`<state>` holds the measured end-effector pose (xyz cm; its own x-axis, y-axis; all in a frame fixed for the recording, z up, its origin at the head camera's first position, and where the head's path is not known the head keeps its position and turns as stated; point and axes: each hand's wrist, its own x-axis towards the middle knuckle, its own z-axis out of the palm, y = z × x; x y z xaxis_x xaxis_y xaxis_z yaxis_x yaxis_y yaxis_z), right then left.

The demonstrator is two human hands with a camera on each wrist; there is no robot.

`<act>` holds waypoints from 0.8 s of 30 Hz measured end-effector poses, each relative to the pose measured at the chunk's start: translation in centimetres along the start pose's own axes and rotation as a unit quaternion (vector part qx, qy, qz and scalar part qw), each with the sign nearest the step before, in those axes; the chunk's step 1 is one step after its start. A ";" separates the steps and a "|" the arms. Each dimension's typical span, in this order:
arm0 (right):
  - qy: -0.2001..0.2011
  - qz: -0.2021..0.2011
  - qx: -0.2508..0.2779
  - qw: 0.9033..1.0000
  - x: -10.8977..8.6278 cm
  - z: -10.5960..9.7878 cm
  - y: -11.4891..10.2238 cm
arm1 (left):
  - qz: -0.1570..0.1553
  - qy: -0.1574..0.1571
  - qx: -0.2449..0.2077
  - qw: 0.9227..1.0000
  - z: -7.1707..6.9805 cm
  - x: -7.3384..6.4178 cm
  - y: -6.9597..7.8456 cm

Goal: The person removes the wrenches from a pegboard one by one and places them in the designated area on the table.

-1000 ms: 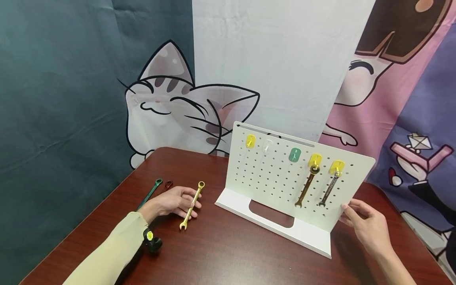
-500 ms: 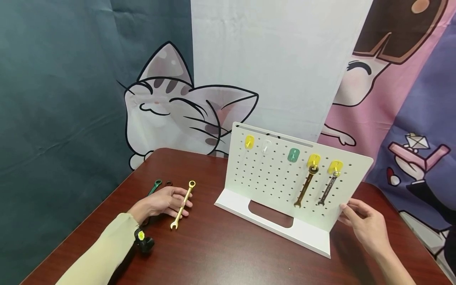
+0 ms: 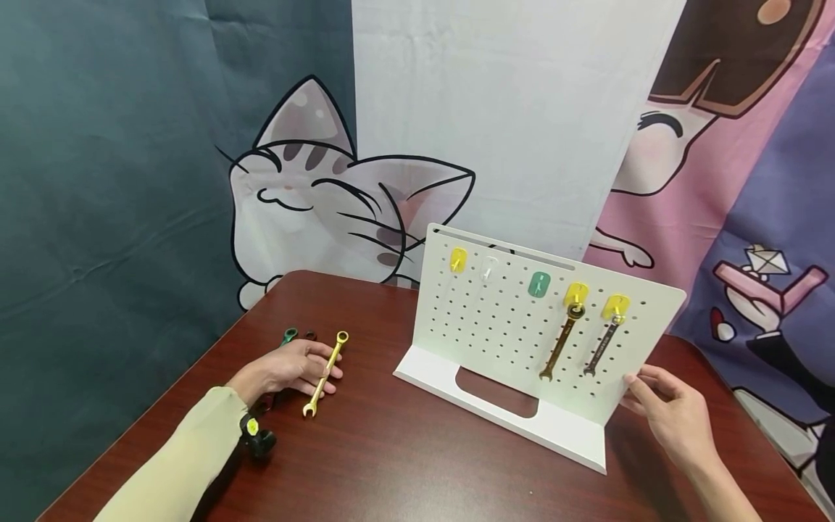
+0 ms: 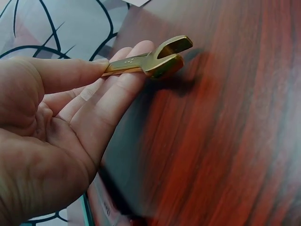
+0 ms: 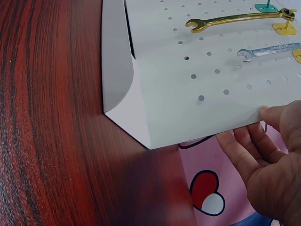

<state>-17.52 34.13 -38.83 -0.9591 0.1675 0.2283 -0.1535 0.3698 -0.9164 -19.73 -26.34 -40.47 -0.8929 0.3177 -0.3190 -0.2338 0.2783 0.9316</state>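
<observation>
My left hand (image 3: 290, 368) pinches a gold combination wrench (image 3: 322, 377) between thumb and fingers. In the left wrist view its open-end jaw (image 4: 153, 63) projects past the fingertips, above the tabletop. Partly hidden under this hand lie a green wrench (image 3: 290, 334) and a dark red one (image 3: 311, 335). My right hand (image 3: 675, 413) grips the right edge of a white pegboard (image 3: 642, 337), thumb in front and fingers behind. From its hooks hang a darker gold wrench (image 3: 559, 348) and a silver wrench (image 3: 601, 349), ring ends up.
Left of the hanging wrenches, the board carries a yellow hook (image 3: 459, 259), a clear hook (image 3: 490, 269) and a green hook (image 3: 539, 284), all bare. The board's base (image 3: 427, 366) stands on the reddish-brown table (image 3: 417, 464). A printed cloth backdrop (image 3: 509, 109) rises behind.
The left hand has shifted left with the gold wrench, away from the pegboard, and now covers more of the green wrench. The right hand has stayed on the board's edge.
</observation>
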 end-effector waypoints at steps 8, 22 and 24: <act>-0.005 -0.008 0.040 0.999 0.0 0.0 0.0 | -0.007 0.019 0.006 1.000 -0.9 -0.3 -0.2; -0.004 -0.006 0.041 0.999 0.0 0.0 0.0 | -0.015 0.035 0.011 0.999 -1.9 -0.7 -0.5; -0.003 -0.005 0.041 0.999 0.0 0.0 0.0 | -0.017 0.038 0.010 0.999 -2.0 -0.7 -0.5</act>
<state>-17.49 34.10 -38.82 -0.9587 0.1590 0.2356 -0.1814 0.2960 -0.9378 -19.74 -28.54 -40.32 -0.9115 0.2374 -0.3358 -0.2579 0.3062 0.9164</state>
